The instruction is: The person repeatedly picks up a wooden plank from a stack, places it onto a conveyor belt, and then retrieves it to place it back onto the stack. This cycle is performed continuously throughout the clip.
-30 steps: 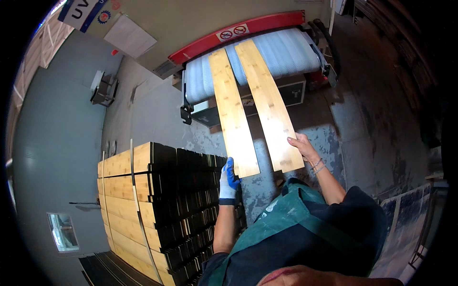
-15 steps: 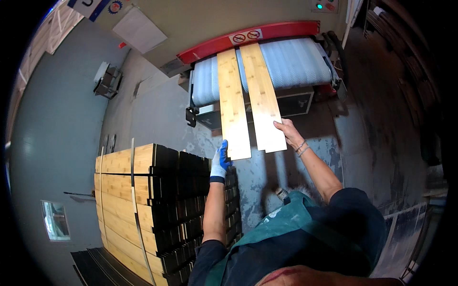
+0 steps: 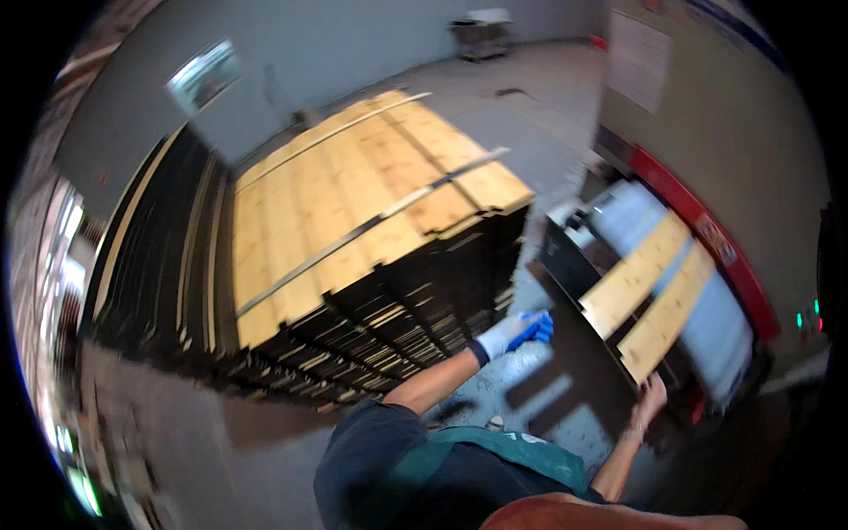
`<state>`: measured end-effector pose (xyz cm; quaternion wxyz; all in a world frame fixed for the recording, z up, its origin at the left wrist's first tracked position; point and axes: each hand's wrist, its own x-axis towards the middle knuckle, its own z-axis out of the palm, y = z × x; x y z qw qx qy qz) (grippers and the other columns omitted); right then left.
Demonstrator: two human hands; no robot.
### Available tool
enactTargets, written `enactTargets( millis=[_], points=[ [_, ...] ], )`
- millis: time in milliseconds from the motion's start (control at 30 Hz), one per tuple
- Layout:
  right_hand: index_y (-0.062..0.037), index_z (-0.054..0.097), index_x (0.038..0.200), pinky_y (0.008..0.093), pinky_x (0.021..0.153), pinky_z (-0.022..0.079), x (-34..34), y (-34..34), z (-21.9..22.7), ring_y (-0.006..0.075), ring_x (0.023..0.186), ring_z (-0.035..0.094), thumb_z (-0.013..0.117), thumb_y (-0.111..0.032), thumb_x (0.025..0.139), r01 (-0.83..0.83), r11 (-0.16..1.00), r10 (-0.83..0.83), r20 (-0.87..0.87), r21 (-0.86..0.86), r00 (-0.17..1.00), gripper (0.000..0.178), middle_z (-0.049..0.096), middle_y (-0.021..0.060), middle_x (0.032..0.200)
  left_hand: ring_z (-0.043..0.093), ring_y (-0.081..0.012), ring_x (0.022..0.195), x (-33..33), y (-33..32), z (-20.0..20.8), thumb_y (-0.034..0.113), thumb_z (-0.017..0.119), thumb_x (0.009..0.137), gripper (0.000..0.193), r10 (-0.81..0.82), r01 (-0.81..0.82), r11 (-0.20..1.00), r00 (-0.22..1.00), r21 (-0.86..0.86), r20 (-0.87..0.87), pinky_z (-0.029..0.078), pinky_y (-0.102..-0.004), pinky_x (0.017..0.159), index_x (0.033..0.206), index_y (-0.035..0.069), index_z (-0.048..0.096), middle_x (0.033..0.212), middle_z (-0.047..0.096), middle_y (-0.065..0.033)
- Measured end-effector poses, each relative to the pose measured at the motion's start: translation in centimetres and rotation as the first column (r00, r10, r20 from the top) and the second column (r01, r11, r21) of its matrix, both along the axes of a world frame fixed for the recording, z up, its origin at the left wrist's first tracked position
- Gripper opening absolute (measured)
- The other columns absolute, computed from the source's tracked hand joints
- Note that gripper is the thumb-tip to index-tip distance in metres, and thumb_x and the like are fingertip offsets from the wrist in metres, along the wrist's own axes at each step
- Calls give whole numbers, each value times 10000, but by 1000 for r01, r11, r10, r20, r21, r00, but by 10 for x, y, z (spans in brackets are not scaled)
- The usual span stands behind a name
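Two pale wooden planks, a left plank (image 3: 638,274) and a right plank (image 3: 669,311), lie side by side on the light blue conveyor belt (image 3: 720,331), their near ends jutting over its front edge. My bare right hand (image 3: 650,400) has its fingers closed at the near corner of the right plank. A blue-and-white glove covers my left hand (image 3: 519,332). It is apart from the planks, between them and the large plank stack (image 3: 353,194), with fingers loosely apart and holding nothing visible. Motion blurs the picture somewhat.
Straps (image 3: 371,225) cross the stack, whose side is dark. Darker boards (image 3: 159,247) stand to its left. A red guard bar (image 3: 707,234) crosses the machine above the belt. A cart (image 3: 480,35) stands far off by the wall.
My view has swung left, bringing the stack to the middle. My left hand has come off the left plank. The right hand stays at the right plank's end.
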<state>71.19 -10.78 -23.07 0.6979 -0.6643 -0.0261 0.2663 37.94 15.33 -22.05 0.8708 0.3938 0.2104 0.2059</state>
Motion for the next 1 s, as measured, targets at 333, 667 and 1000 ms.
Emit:
enactTargets(
  millis=[333, 667, 1000],
  points=[
    [48, 504, 1290, 328, 815, 565, -149, 159, 197, 268, 1028, 671, 537, -116, 981, -583, 687, 566, 184, 433, 804, 351, 626, 212, 1218, 654, -239, 1005, -276, -130, 258, 419, 493, 1004, 542, 627, -582, 576, 765, 573, 147, 485, -356, 927, 1260, -54, 565, 1170, 649, -156],
    [13, 597, 1175, 346, 733, 566, -532, 273, 423, 215, 888, 684, 533, -314, 1000, -915, -348, 874, 424, 205, -237, 376, 685, 172, 1091, 574, -77, 736, -498, -232, 422, 241, 510, 1026, 478, 798, -190, -543, -418, 818, 434, 473, -242, 616, 1445, 34, 410, 1106, 655, -131],
    [11, 615, 892, 319, 675, 614, -793, 264, 526, 196, 655, 677, 579, -641, 882, -908, -398, 589, 722, -131, -363, 653, 637, 127, 774, 478, -25, 528, -544, -212, 445, 329, 559, 1002, 479, 837, 33, -477, -288, 878, 465, 386, -199, 479, 1413, 96, 481, 644, 548, 18]
  ],
)
